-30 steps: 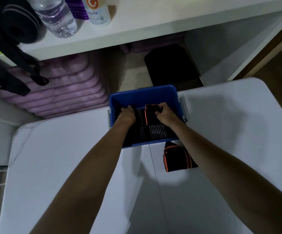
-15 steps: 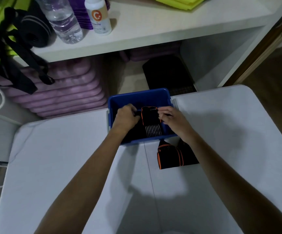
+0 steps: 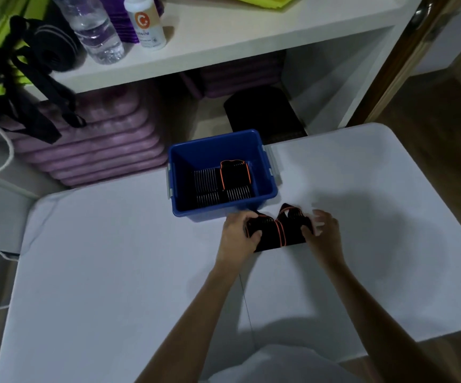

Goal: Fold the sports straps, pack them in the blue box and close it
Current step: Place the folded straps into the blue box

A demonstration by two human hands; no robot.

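Observation:
The open blue box [image 3: 266,175] stands at the far edge of the white table [image 3: 113,258], with folded black straps [image 3: 230,178] trimmed in orange lying inside it. Just in front of the box lies another black strap with orange trim [image 3: 279,233] on the table. My left hand [image 3: 239,234] grips its left end, fingers curled over it. My right hand [image 3: 320,228] is at its right end, thumb on the strap and fingers spread and blurred. No lid is in view.
Behind the table a white shelf [image 3: 251,31] carries a water bottle [image 3: 93,29], a white bottle [image 3: 145,22] and black straps [image 3: 30,78] hanging off its edge. Purple mats [image 3: 91,142] and a black mat [image 3: 262,111] lie underneath it.
Both hands have left the inside of the box and come down to the strap lying on the table in front of it. A folded strap stays in the box.

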